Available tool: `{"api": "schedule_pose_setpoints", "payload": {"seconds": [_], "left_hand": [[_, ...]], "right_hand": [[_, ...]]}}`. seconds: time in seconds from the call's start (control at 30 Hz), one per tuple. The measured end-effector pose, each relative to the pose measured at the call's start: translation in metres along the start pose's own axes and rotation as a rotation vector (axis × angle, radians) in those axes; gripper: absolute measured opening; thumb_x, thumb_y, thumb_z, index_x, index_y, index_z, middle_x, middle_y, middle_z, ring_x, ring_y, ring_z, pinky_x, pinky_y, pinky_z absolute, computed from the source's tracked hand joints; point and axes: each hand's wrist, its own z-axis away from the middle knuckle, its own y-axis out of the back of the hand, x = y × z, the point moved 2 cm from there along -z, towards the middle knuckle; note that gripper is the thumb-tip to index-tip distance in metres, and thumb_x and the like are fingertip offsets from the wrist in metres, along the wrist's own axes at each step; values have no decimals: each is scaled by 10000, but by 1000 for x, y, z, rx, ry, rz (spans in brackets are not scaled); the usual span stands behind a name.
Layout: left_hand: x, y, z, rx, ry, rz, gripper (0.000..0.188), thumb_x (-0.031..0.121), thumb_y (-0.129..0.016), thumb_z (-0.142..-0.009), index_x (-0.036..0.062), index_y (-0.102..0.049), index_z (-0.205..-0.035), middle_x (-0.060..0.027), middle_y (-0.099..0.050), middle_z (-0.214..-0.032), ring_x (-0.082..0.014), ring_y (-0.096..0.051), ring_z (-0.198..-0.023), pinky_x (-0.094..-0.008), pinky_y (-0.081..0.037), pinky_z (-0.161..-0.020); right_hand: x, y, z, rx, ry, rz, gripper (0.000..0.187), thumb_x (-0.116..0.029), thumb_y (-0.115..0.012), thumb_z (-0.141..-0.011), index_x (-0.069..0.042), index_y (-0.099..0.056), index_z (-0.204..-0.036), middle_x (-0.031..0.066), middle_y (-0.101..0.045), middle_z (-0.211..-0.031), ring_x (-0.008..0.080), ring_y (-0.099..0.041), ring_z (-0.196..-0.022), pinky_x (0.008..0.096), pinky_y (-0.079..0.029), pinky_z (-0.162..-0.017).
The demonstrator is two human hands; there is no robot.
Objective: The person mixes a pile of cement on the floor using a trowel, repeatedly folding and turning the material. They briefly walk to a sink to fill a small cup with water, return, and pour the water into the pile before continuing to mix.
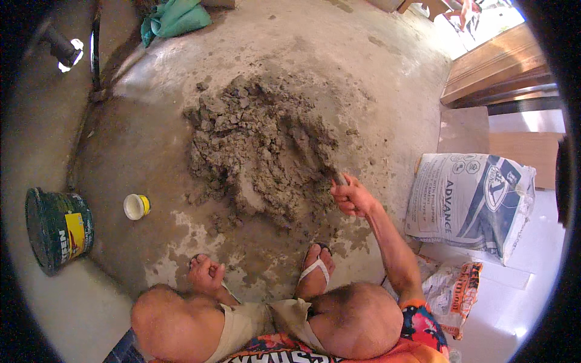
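A heap of wet grey mortar (260, 145) lies on the concrete floor in front of me, lumpy at the far side and hollowed on the right. My right hand (353, 196) is at the heap's right edge, wrapped round a tool with a grey handle (341, 179). The tool's working end cannot be made out against the mortar, so its kind is unclear. Close to my left foot and below the heap hangs my left hand (207, 274), its fingers curled in loosely with nothing visible in them.
On the left stand a dark green bucket (45, 230) with a yellow label and a small white-and-yellow tub (137, 207). A big white-and-blue cement bag (469, 202) and an orange-and-white bag (451, 293) are on the right. Behind lie a green sack (175, 19) and wooden boards (496, 63).
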Motion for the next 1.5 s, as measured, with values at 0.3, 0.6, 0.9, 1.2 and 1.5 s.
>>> {"api": "schedule_pose_setpoints", "payload": {"seconds": [0.3, 0.6, 0.9, 1.2, 1.5], "left_hand": [[-36, -15, 19, -74, 42, 144, 270, 319, -801, -800, 107, -638, -761, -82, -630, -722, -309, -596, -742, -465, -492, -785], [-29, -16, 17, -12, -19, 20, 240, 279, -817, -745, 120, -637, -741, -100, -627, -707, -319, -597, -747, -441, -470, -788], [-4, -4, 4, 32, -42, 56, 234, 265, -791, -732, 153, -589, -694, -6, -511, -569, -264, -524, -575, -450, -455, -813], [1, -18, -2, -9, -88, 50, 232, 259, -790, -770, 115, -609, -762, -54, -538, -638, -289, -571, -737, -408, -456, -733], [-11, -3, 8, 79, 15, 58, 235, 276, -810, -755, 115, -641, -735, -48, -590, -611, -304, -586, -638, -422, -486, -702]], "right_hand": [[-90, -55, 109, 433, 615, 431, 356, -165, -707, -971, -23, -516, -1235, 41, -558, -701, 143, -519, -467, 297, -406, -414], [42, -40, -27, 764, 230, 1430, 269, -94, -560, -999, 46, -443, -1196, 339, -669, -1004, 536, -674, -863, 569, -557, -678], [98, -1, 140, 715, 251, 1298, 371, -182, -696, -899, -12, -502, -1165, 209, -710, -898, 432, -696, -666, 570, -533, -606], [86, 25, 89, 317, -263, 159, 154, -229, -683, -947, -103, -615, -1002, -34, -463, -580, 120, -404, -417, 317, -320, -371], [2, -52, 10, 15, -91, -151, 147, -107, -649, -938, -98, -512, -989, -38, -424, -620, 62, -357, -403, 269, -288, -313]]}}
